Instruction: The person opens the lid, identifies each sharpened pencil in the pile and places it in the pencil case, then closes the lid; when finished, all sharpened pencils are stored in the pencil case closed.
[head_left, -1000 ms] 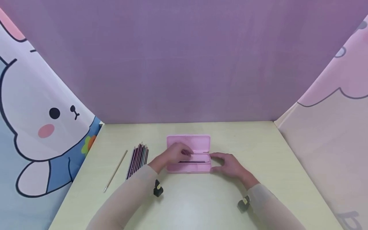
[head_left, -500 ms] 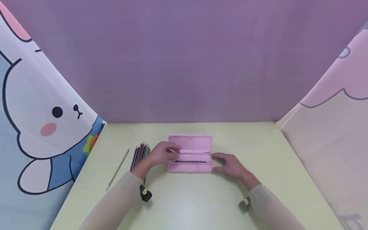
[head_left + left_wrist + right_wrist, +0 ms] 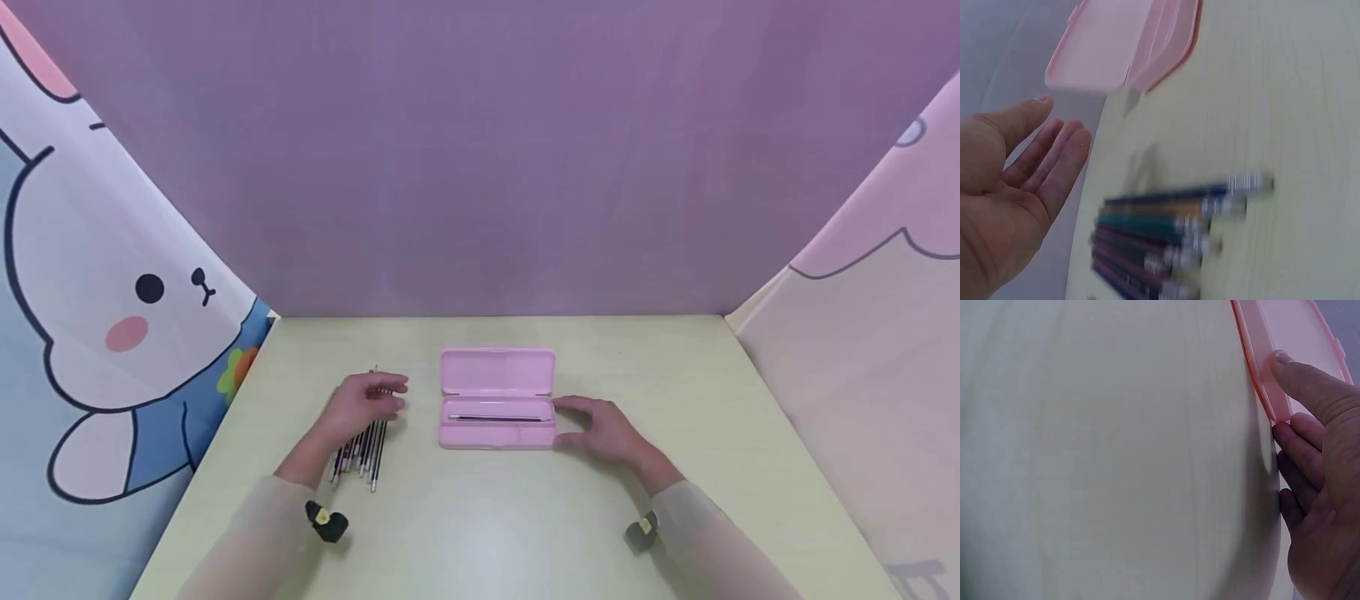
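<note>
A pink pencil case (image 3: 476, 437) lies with its lid raised at the middle of the table. Inside it is at least one dark pencil (image 3: 498, 418). Fingers loosely bent and holding nothing, my left hand (image 3: 354, 413) hovers over a bundle of pencils (image 3: 365, 458) to the left of the case. Their pale eraser ends point toward me, blurred in the left wrist view; the hand hides part of the bundle. With thumb at the front corner and fingers by the end, my right hand (image 3: 602, 429) holds the right end of the case.
Pale wood-grain table (image 3: 510, 533) underneath. A purple panel (image 3: 495, 167) stands behind it. Cartoon-printed panels flank it, with a white rabbit (image 3: 97, 283) on the left one. A small black device (image 3: 327, 523) sits at the left cuff, another (image 3: 641, 533) at the right.
My left hand has moved left from inside the case to above the pencils, its fingers loosening. The lone pencil at far left is now hidden by the arm. My right hand stays put.
</note>
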`<action>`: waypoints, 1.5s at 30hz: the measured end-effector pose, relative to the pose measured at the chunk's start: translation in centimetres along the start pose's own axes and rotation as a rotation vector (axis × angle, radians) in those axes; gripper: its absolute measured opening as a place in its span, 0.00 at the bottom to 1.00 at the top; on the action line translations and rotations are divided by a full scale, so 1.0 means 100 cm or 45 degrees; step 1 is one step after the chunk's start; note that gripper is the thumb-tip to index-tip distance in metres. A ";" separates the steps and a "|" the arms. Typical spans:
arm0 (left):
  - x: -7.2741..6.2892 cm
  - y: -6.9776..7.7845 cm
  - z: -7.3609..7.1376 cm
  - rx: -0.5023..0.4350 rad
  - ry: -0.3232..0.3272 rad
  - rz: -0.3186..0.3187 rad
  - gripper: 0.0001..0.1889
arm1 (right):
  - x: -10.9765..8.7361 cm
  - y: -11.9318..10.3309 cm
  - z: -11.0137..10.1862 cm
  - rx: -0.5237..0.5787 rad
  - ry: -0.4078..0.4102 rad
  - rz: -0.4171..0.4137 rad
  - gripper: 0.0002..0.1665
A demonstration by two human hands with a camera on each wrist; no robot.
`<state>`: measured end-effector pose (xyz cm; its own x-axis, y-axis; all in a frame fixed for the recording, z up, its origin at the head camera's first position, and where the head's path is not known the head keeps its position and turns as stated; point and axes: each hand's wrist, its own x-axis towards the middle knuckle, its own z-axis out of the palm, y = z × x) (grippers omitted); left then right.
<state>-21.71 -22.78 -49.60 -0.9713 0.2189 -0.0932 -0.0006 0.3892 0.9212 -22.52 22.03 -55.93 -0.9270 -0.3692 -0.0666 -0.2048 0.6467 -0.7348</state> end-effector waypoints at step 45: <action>-0.038 -0.063 -0.054 0.309 0.251 -0.369 0.20 | 0.005 0.001 0.004 -0.017 -0.016 -0.030 0.40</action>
<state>-19.33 -30.90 -52.98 -0.9661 -0.0970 -0.2393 -0.2473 0.6141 0.7495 -22.91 21.65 -56.33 -0.9180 -0.3923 -0.0580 -0.2305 0.6468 -0.7270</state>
